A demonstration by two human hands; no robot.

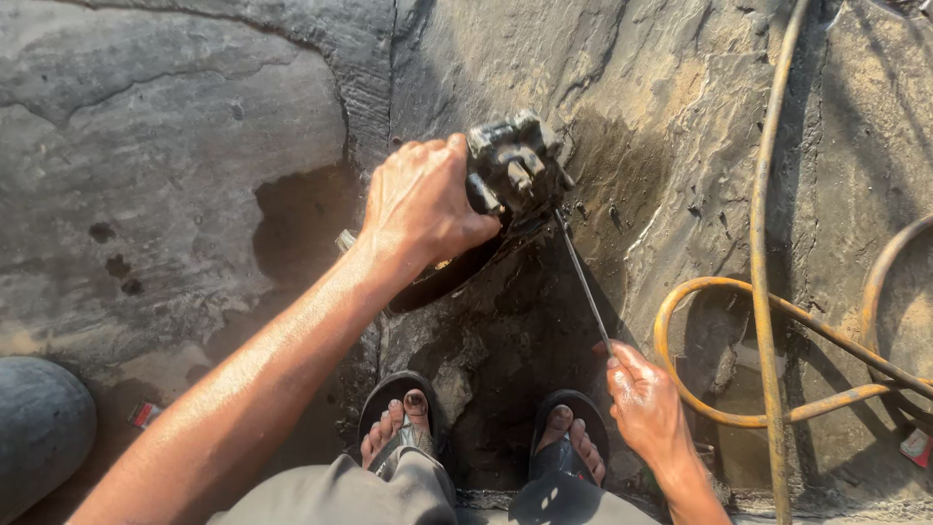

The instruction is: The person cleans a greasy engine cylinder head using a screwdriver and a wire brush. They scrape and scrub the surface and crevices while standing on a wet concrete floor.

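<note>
**Q:** So what are the two hands doing?

**A:** Seen from above, the left hand [420, 209] rests on a dark, greasy metal part [515, 167] that sits on the stained stone floor [175, 165]. Its fingers [466, 228] are clamped around the near side of the part, thumb wrapped toward the right.

**Q:** And the other hand?

**A:** The right hand [646, 408] is lower, near the person's right foot. Its fingers [622, 365] are closed together on the near end of a thin metal rod [581, 277]. The rod slants up and to the left from those fingers, and its far end meets the underside of the metal part, just right of the left thumb.

**Q:** What lies around them?

**A:** Just below the left fingers is a dark, wet, oily patch [457, 277] on the floor, with a small crack running up past the part. Below both hands are two feet in black sandals [398, 408], toes pointing toward the part, and grey trousers at the bottom edge. Right of the right fingers, a yellowish hose [768, 243] runs up the floor and loops round in a curve. Far left of the left arm, at the bottom corner, is a rounded grey object [39, 428], with a small red scrap [144, 414] beside it.
</note>
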